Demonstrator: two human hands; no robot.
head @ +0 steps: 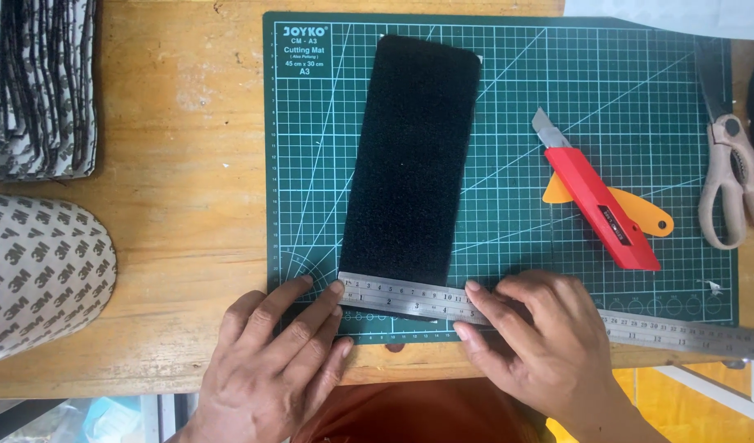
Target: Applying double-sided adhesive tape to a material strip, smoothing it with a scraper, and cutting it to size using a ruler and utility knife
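Observation:
A long black fuzzy strip [414, 160] lies lengthwise on a green gridded cutting mat [615, 82]. A steel ruler [680, 335] lies across the strip's near end, slanting slightly down to the right. My left hand [270, 361] rests flat at the mat's near left corner, fingertips touching the ruler's left end. My right hand [541, 340] presses down on the ruler just right of the strip. Neither hand grips anything.
A red utility knife [594, 197] lies over an orange-handled tool [647, 217] on the mat's right side. Beige-handled scissors [731, 176] lie at the right edge. Stacks of printed backing sheets [36, 82] and an oval printed piece [41, 267] sit on the wooden table at left.

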